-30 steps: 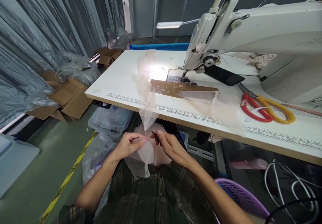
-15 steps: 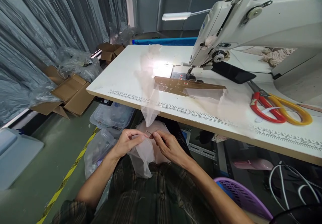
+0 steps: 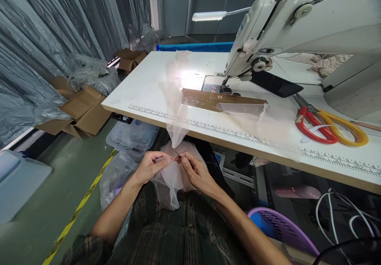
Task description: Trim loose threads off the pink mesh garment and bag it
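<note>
Over my lap, my left hand (image 3: 152, 168) pinches the edge of a pale pink sheer fabric (image 3: 170, 183) between thumb and fingers. Close beside it, my right hand (image 3: 197, 173) is closed on a thin dark pointed tool (image 3: 177, 154), too small to name exactly. The fingertips of both hands almost meet at the fabric's edge. Another length of sheer fabric (image 3: 177, 128) hangs over the table's front edge just above my hands. Part of the cloth in my lap is hidden behind my hands.
A white sewing table (image 3: 139, 86) carries a sewing machine (image 3: 253, 31), a brown strip (image 3: 202, 99), a black phone-like slab (image 3: 276, 84) and red-and-yellow-handled scissors (image 3: 317, 126). Below stand a purple basket (image 3: 285, 225) and a clear plastic box (image 3: 132, 134). Cardboard boxes (image 3: 85, 106) lie left.
The right hand's fingers have shifted slightly, and the thin tool's tip now points up and left, above the fingertips. The left hand keeps its pinch on the fabric.
</note>
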The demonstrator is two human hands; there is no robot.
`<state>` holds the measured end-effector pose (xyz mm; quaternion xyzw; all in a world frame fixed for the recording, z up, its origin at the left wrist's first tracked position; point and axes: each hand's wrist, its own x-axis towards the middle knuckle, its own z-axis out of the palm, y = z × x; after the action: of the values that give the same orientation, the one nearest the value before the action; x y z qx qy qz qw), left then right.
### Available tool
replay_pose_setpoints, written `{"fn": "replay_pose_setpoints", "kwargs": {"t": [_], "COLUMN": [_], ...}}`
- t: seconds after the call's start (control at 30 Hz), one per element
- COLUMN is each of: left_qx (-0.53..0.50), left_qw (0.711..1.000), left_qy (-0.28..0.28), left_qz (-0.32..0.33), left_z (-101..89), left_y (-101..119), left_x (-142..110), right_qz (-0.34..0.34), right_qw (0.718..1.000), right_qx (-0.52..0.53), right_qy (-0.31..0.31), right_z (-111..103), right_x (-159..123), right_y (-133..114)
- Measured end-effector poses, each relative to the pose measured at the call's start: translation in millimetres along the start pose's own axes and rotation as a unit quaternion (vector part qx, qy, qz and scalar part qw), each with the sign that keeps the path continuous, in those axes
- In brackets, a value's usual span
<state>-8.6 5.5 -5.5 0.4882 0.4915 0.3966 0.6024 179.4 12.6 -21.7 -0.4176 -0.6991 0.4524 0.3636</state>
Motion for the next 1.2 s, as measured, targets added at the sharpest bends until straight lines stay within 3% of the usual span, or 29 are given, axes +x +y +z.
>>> {"fn": "replay_pose_setpoints", "kwargs": {"t": [0.13, 0.27, 0.37, 0.43, 0.47, 0.53, 0.6, 0.67, 0.87, 1.07, 1.2], "left_qx": [-0.09, -0.12, 0.051, 0.21, 0.274, 0.354, 0.381, 0.371, 0.265, 0.189, 0.114], "left_qw": [0.994, 0.976, 0.951, 0.893, 0.862, 0.822, 0.804, 0.806, 0.888, 0.965, 0.989], "left_qy": [0.066, 0.181, 0.269, 0.291, 0.272, 0.178, 0.081, 0.027, -0.015, -0.058, -0.085], "left_qz": [-0.007, 0.023, 0.141, 0.271, 0.329, 0.41, 0.449, 0.46, 0.375, 0.171, 0.045], "left_z": [3.6, 3.5, -0.2, -1.5, -1.3, 1.4, 6.1, 10.8, 14.1, 5.1, 3.3], "left_y": [4, 2, -4, -5, -4, 1, 6, 9, 11, 20, 23], "left_x": [1, 2, -1, -5, -6, -9, -7, -2, 8, 2, 0], "right_qz": [0.049, 0.113, 0.115, 0.102, 0.093, 0.075, 0.057, 0.044, 0.021, 0.043, 0.061], "right_qw": [0.986, 0.967, 0.961, 0.96, 0.961, 0.964, 0.967, 0.968, 0.979, 0.985, 0.984], "right_qx": [0.148, 0.226, 0.25, 0.258, 0.257, 0.25, 0.243, 0.239, 0.197, 0.167, 0.163], "right_qy": [-0.05, -0.019, 0.012, 0.023, 0.029, 0.042, 0.054, 0.063, 0.042, 0.026, 0.031], "right_z": [7, 15, 13, 10, 9, 8, 9, 10, 4, -1, -2], "right_x": [-12, -17, -14, -12, -11, -9, -8, -8, -11, -13, -14], "right_y": [1, -2, -7, -11, -12, -13, -12, -10, -11, -10, -6]}}
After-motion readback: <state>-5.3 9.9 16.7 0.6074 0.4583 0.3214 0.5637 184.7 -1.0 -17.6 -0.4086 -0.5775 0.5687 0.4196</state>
